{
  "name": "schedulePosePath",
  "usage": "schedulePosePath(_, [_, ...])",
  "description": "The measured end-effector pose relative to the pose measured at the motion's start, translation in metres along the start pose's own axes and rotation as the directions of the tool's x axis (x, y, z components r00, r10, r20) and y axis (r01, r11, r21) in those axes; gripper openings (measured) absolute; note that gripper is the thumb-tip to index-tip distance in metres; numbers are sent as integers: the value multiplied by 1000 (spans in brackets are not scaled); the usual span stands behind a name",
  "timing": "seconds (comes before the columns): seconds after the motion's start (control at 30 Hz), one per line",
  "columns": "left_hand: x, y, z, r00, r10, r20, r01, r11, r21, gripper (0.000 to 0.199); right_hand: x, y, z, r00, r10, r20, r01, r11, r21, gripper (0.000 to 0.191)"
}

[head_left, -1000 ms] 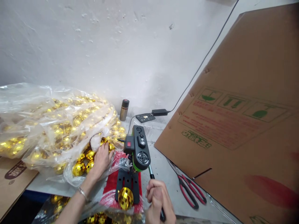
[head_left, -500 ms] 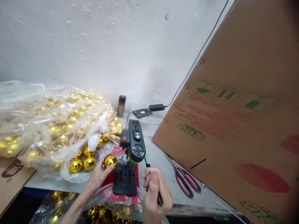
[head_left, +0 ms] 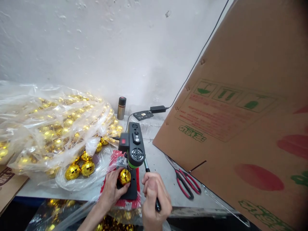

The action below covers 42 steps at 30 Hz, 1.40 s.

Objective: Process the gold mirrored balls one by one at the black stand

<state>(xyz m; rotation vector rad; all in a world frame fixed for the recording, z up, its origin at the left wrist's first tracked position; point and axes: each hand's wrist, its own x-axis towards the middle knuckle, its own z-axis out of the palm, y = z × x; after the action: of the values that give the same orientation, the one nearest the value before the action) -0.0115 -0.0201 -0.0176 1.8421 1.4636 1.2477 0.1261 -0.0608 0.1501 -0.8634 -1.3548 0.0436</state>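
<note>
Left hand (head_left: 112,191): thumb and forefinger spread only to the width of one gold mirror-tiled ball (head_left: 125,177), gripping it from the near left; remaining fingers are partly hidden. The ball sits over the black slotted base plate (head_left: 132,193), just in front of the small bench press's head (head_left: 136,144). Whether it touches the plate cannot be told. Right hand (head_left: 156,199): fingers wrapped closed around the black-gripped lever (head_left: 146,165) at the press's right side.

Risks, as judged:
1. Ball is round and pinched by few fingertips; off-centre pressure could roll it out of the left fingers or mark its tiles.
2. Left thumb and forefinger lie close to the press head. A pull on the lever before they are clear or well placed could catch a fingertip.
3. The plate rests over a red sheet (head_left: 117,155) and loose clear film, beneath the left fingers; a hard lever pull might shift the base.
4. Film from the plastic bag of balls (head_left: 68,146), left of the left fingers, could snag the wrist.
5. Red-and-black-handled scissors (head_left: 187,184) lie right of the right fingers; a wide elbow swing might knock them.
</note>
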Motion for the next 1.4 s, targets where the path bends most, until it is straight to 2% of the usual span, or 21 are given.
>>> schedulePosePath(0.1, [4,4,3,997,62,45,-64,996,55,46,1,-1,0,1000,-14,0,14,1000,-6,32])
schedulePosePath(0.27, [11,10,6,990,61,130,-77,989,127,47,1,-1,-1,1000,-23,0,23,1000,-20,32])
schedulePosePath(0.5, [11,12,1,981,54,185,-82,986,146,49,-32,24,0,995,-92,-27,90,995,-51,33])
schedulePosePath(0.67, [11,15,0,978,43,206,-73,988,138,49,-44,36,6,990,-106,-98,99,993,-68,35])
schedulePosePath(0.8, [12,15,2,977,31,210,-60,989,136,49,-48,39,13,973,-123,-194,114,992,-58,37])
schedulePosePath(0.97, [12,14,4,978,22,205,-50,990,135,51,-57,43,11,985,-44,-164,45,999,0,35])
schedulePosePath(1.4, [8,3,19,987,55,153,-74,990,120,54,-61,50,17,978,-38,-206,42,999,16,38])
